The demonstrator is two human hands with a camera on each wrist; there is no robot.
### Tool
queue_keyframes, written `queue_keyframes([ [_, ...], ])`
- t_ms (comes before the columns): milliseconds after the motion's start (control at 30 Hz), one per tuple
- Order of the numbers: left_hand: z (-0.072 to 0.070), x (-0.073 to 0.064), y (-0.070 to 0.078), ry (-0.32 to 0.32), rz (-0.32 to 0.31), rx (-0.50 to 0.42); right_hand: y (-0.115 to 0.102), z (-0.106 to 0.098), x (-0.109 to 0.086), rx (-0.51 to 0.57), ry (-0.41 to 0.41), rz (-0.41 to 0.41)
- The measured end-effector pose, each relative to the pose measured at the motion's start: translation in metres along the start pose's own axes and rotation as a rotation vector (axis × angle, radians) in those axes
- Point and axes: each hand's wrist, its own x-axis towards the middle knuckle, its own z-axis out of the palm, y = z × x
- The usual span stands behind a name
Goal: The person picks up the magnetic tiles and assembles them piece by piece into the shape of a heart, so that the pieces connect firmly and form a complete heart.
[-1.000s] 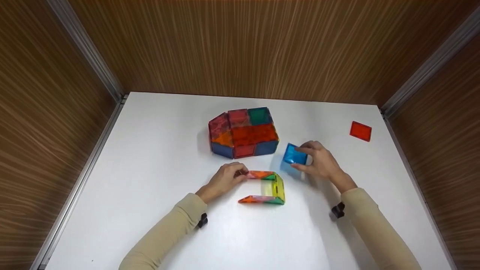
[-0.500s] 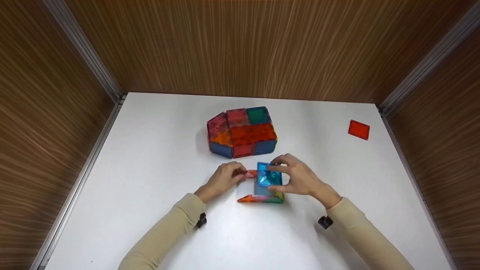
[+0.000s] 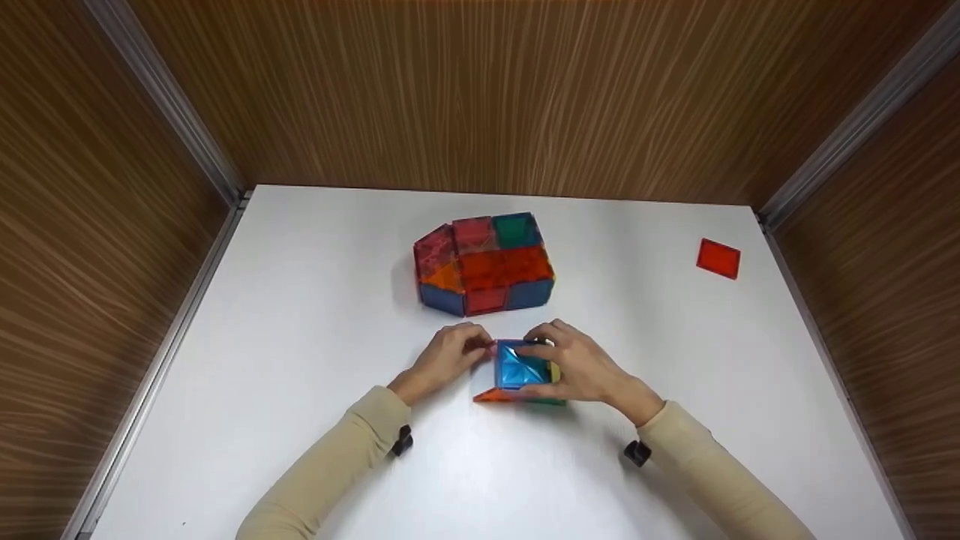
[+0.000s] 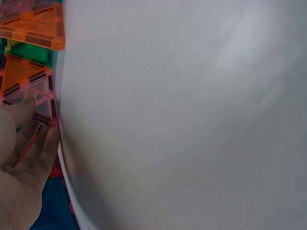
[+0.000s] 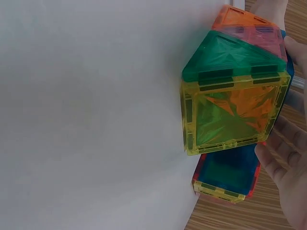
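Note:
Translucent magnetic tiles form a small structure: a yellow square tile (image 5: 235,115) stands at its right end, with two side walls of green, pink and orange triangle tiles. My right hand (image 3: 581,367) grips a blue square tile (image 3: 519,370) by opposite edges, thumb on the near side and fingers on the far side. That tile lies flat across the tops of the walls. My left hand (image 3: 448,354) pinches the pink triangle tile (image 4: 44,100) at the left end of the far wall. In the left wrist view, an orange triangle tile (image 4: 36,31) ends the other wall.
A larger house-like block of magnetic tiles (image 3: 487,262) sits behind the hands on the white table (image 3: 322,300). One loose red tile (image 3: 718,259) lies at the far right. Wood-grain panels (image 3: 480,97) enclose the back and sides.
My right hand has carried the blue square tile leftward from beside the small structure onto its top. My left hand has stayed at the far wall.

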Motion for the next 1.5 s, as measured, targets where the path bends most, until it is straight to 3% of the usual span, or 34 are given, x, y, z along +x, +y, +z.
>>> queue_keyframes([
  [133, 0.000, -0.001, -0.001, -0.002, -0.003, 0.004, 0.011, -0.004, -0.004, 0.034, 0.034, 0.020],
  [267, 0.001, -0.001, -0.001, -0.003, -0.011, -0.002, 0.042, -0.015, -0.014, 0.073, 0.130, 0.090],
  [367, 0.001, -0.001, -0.001, 0.002, -0.008, -0.009, 0.072, -0.025, -0.025, 0.079, 0.184, 0.204],
  [500, 0.000, -0.001, -0.002, 0.010, 0.011, 0.004, 0.117, -0.033, -0.044, 0.093, 0.212, 0.429],
  [633, 0.000, -0.001, -0.002, 0.016, 0.021, 0.011, 0.157, -0.039, -0.060, 0.103, 0.200, 0.613],
  [733, 0.000, -0.001, -0.002, 0.022, 0.031, 0.012, 0.180, -0.046, -0.070, 0.080, 0.159, 0.703],
  [1033, 0.002, -0.002, -0.001, 0.036, 0.048, 0.022, 0.224, -0.063, -0.101, 0.029, 0.023, 0.961],
  [1233, 0.002, -0.003, -0.001, 0.030, 0.045, 0.017, 0.236, -0.067, -0.117, 0.011, 0.010, 1.006],
  [1500, 0.000, -0.001, -0.001, 0.019, 0.023, 0.001, 0.246, -0.079, -0.119, 0.029, -0.049, 1.004],
])
